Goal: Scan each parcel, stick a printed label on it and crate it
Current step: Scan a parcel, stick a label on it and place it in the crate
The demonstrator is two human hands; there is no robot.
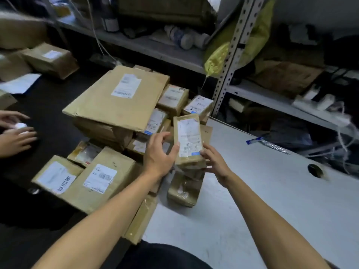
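Parcel (188, 139) is up off the white table (272, 200), a small brown one with its barcode label facing me, held between both my hands right over a second taped parcel (184, 188) sitting at the table edge. My left hand (160, 152) is wrapped around the left side, thumb pressing the front near the barcode. My right hand (212, 160) only has fingertips on the lower right corner, so most of the grip looks to be on the left.

What worries me: no scanner or crate anywhere in view, so I'll have to go hunting with this thing in hand. That pile of boxes (116, 117) to my left looks wobbly, big flat one perched on top, and my left elbow is close to it. Also someone else's hands (15, 131) are working at the far left, so swinging that way could bump them. And my thumb sits near the barcode, which could block the scan.
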